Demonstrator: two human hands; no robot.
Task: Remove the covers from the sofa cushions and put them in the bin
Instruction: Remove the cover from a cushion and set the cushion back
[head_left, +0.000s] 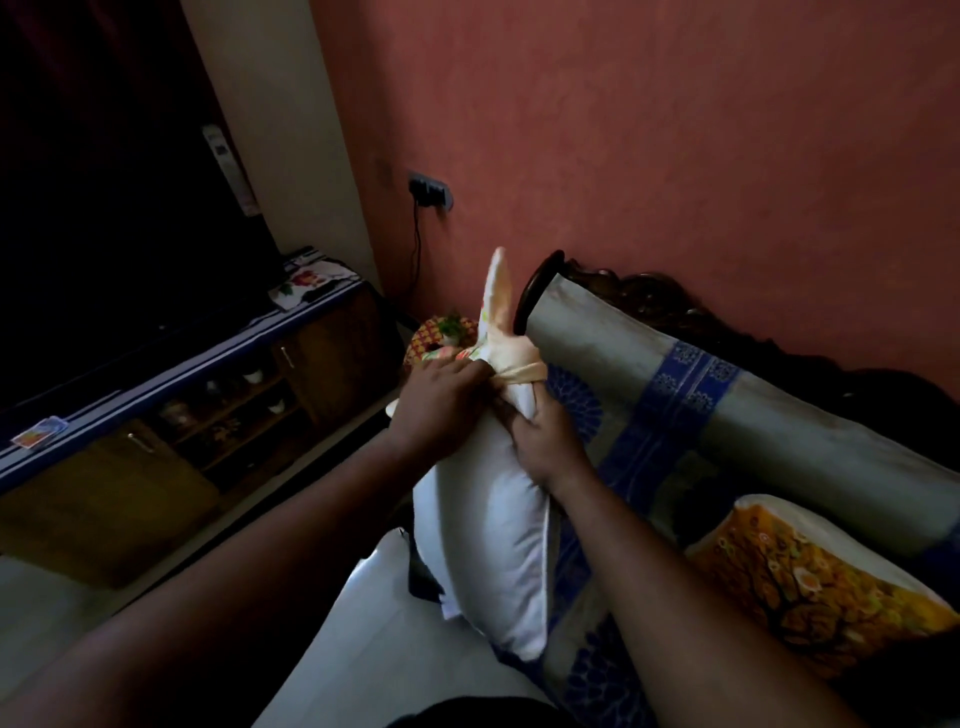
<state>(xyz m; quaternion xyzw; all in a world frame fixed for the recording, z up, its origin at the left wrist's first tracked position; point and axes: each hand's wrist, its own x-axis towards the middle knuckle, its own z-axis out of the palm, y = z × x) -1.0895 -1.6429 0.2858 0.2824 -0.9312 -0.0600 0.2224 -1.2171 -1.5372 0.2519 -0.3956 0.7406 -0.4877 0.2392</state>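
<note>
Cover nearly off first cushion; we're at the last corner.

We hold the white cushion (488, 519) upright over the sofa (639, 457) edge; cover (498, 332) is bunched at its top end, inside-out, only the far tip still caught; left hand (441, 400) clenches the gathered cover fabric at the neck; right hand (545, 441) grips the bare cushion just below it, fingers curled into the stuffing; judgement: one pull apart should free this cover; still to do: a second cushion (810, 582) with orange tree print lies on the sofa seat to our right, cover still on; bin not in view, so we can't tell whether anything is in it yet; grey-blue bolster (727, 410) rests along the sofa back, untouched.
</note>
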